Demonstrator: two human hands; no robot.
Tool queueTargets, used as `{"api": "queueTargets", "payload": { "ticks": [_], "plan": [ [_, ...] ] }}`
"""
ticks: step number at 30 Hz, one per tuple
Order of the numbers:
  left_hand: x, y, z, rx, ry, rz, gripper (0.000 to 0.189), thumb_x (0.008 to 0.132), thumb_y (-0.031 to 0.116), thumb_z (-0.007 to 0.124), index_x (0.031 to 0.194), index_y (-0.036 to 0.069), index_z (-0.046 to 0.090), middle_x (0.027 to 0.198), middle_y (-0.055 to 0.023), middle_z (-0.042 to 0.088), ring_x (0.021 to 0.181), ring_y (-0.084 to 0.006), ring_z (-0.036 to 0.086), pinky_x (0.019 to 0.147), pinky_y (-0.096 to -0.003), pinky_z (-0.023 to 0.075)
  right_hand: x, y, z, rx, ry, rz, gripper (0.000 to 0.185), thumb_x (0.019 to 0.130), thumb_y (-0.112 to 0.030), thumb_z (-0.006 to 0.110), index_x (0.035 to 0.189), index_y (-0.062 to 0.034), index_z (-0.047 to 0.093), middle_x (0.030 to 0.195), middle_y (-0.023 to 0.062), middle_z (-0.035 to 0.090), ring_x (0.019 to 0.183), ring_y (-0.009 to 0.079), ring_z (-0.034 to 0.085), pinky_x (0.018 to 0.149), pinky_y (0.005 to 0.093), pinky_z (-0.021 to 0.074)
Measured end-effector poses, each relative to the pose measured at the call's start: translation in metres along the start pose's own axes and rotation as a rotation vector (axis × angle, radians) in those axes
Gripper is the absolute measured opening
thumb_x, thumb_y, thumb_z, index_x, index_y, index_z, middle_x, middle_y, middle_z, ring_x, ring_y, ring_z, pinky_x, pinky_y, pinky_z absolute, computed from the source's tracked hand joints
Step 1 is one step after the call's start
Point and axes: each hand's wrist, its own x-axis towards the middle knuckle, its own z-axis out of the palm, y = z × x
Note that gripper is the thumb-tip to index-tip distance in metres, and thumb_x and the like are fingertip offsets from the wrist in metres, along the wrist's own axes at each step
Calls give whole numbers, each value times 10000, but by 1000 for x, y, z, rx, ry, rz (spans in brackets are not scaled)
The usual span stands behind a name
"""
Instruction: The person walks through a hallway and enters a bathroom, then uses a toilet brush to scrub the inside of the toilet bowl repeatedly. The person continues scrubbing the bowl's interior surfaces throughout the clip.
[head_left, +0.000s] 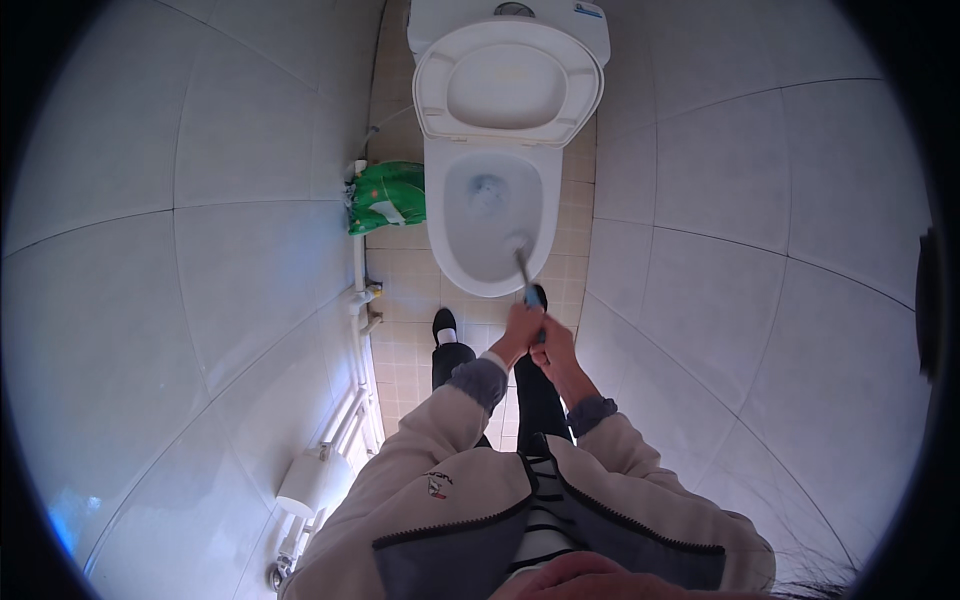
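Both of my hands grip the handle of a toilet brush (527, 279). My left hand (523, 327) is wrapped around it nearer the bowl, and my right hand (557, 348) closes on it just behind. The brush's pale head is blurred and touches or hovers close to the inner wall near the front right rim. Before me stands a white toilet bowl (436, 247) with bluish water at its drain. The toilet seat and lid (433, 90) are raised against the cistern (559, 19).
A green plastic bag (386, 196) lies left of the toilet, against the wall. White pipes (358, 300) with a valve run along the left wall, where a white cylindrical fixture (304, 481) juts out. Tiled walls (720, 165) stand close on both sides. My feet are on beige tiles.
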Motion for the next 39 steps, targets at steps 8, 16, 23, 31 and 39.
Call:
{"api": "queueTargets", "payload": {
  "ticks": [8, 16, 23, 31, 39],
  "plan": [
    [8, 0, -52, -460, -42, -47, 299, 967, 296, 502, 1091, 48, 614, 875, -38, 632, 782, -130, 612, 655, -282, 475, 168, 8, 29, -412, 82, -308, 239, 893, -227, 486, 780, -31, 562, 617, 114, 567, 487, 238, 583, 391, 395, 426],
    [45, 45, -60, -677, 21, -147, 381, 960, 386, 496, 1144, 61, 570, 1024, -48, 642, 972, -157, 601, 810, -334, 463, 191, -82, 80, -199, -26, 21, 167, 903, -198, 496, 930, -35, 520, 638, 83, 495, 387, 130, 381, 331, 272, 279],
    [51, 95, -54, -689, -52, -23, 269, 937, 289, 546, 848, 37, 585, 689, -29, 555, 558, -158, 555, 450, -263, 372, 78, -83, 65, -196, -279, -63, 418, 985, -170, 430, 1396, -95, 440, 671, 41, 502, 415, 54, 327, 339, 192, 238],
    [-20, 43, -32, -584, 105, -111, 307, 911, 235, 558, 728, -11, 561, 565, -58, 515, 406, -151, 476, 330, -301, 325, 1, -34, 23, -498, -261, -50, 385, 992, -182, 442, 1364, -92, 490, 632, 10, 522, 387, 51, 353, 332, 215, 226],
    [34, 69, -71, -170, 343, 201, 340, 896, 265, 551, 780, -47, 614, 584, -99, 574, 434, -193, 528, 369, -357, 371, 34, -31, 78, -356, -292, -242, 374, 1002, -210, 438, 1352, -95, 505, 583, 5, 494, 368, 57, 349, 327, 221, 232]
  ]
}}
